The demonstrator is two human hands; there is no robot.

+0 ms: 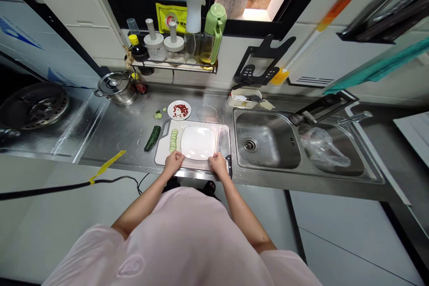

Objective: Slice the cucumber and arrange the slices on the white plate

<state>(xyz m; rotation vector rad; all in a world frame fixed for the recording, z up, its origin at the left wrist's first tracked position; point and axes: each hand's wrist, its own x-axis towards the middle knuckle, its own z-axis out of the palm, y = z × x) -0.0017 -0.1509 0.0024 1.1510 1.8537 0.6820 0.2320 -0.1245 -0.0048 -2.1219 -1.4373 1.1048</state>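
Left hand (pixel 174 163) and right hand (pixel 218 164) both on near rim of square white plate (pixel 197 143), fingers curled over; firm grip or light rest, cannot tell. Plate lies straight ahead, between hands, on cutting board (pixel 163 154). Row of cucumber slices (pixel 173 140) runs away from body beside plate, nearer left hand; dark cucumber piece (pixel 152 138) further left.

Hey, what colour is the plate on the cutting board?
White and plain, shown best in the head view: the square plate.
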